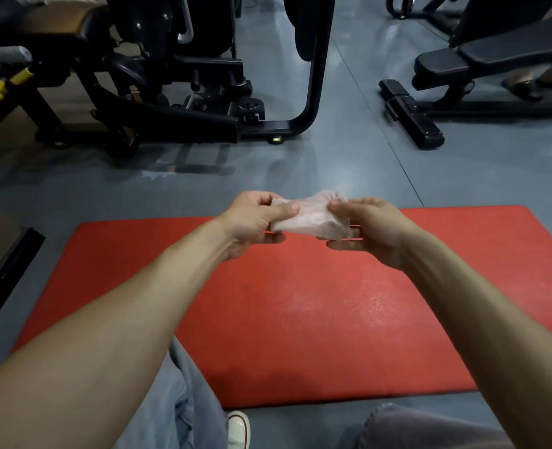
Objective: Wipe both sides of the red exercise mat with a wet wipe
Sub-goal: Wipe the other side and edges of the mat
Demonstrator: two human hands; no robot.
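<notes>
The red exercise mat (284,319) lies flat on the grey floor in front of me, with a faint damp sheen right of its middle. Above its far edge I hold a crumpled white wet wipe (313,217) between both hands. My left hand (255,222) pinches the wipe's left end with thumb and curled fingers. On the other end, my right hand (368,228) grips it with the thumb on top and the fingers underneath. The wipe is stretched between them, clear of the mat.
A black gym machine (170,92) stands on the floor beyond the mat at the left, and a black bench (462,76) at the far right. My jeans-clad knees (183,400) and a white shoe (239,429) are at the mat's near edge. A dark frame (5,267) runs along the left.
</notes>
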